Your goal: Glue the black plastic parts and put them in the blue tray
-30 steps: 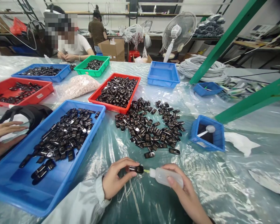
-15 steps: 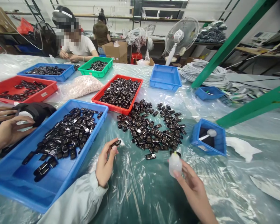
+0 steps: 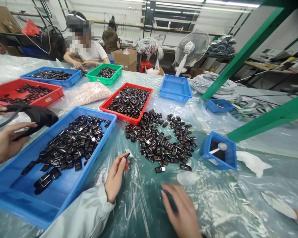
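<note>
Between thumb and fingers, my left hand pinches a small black piece just right of the large blue tray. My right hand has its fingers apart and holds nothing. Beyond its fingertips a translucent white bottle lies on its side on the plastic-covered table. A loose pile of black pieces spreads in front of both hands, with two single pieces at its near edge. More such pieces lie in the large blue tray and in the red tray behind the pile.
Another person's hands hold a black headset at the left. A small blue bin with a white spoon, and a green post, stand at the right. An empty blue tray sits further back.
My right hand has let go of the bottle, which now lies on the table, and has moved left and nearer. The piece in my left hand has turned, its tip pointing up and right.
</note>
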Demonstrator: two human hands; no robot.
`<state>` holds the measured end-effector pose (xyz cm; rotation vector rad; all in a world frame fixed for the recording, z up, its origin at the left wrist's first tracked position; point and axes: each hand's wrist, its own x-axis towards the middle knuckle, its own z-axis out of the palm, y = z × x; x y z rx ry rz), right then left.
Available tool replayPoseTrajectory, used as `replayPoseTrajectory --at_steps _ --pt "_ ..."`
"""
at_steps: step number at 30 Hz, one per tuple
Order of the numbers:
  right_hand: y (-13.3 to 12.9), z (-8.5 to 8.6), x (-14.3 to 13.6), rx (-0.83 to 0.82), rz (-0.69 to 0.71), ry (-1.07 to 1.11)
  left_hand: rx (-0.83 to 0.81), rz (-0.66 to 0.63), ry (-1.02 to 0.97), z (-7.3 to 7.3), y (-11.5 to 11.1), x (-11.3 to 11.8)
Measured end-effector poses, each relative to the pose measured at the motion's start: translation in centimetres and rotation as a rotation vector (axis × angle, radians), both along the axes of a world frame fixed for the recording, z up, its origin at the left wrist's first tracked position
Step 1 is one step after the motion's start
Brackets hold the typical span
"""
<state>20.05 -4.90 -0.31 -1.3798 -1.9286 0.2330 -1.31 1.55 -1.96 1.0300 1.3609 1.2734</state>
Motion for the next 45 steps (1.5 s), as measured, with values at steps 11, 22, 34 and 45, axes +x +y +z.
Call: replayPoseTrajectory --at_steps 11,22,34,45 --pt "10.6 -2.1 -5.3 -0.003 -0.037 -0.123 0.039 -0.085 0.054 0.1 -0.4 0.2" --pt "7.1 1.4 -4.2 -0.264 0.098 0.43 0.192 -0.217 0.209 0.9 -2.1 0.3" --pt "4.6 2.5 -4.1 -0.613 0.088 0.913 0.432 -0.335 0.314 1.4 -3.0 0.4" --pt "4.0 2.9 -4.1 -0.769 0.096 1.099 0.524 -0.397 0.381 1.1 -3.0 0.1"
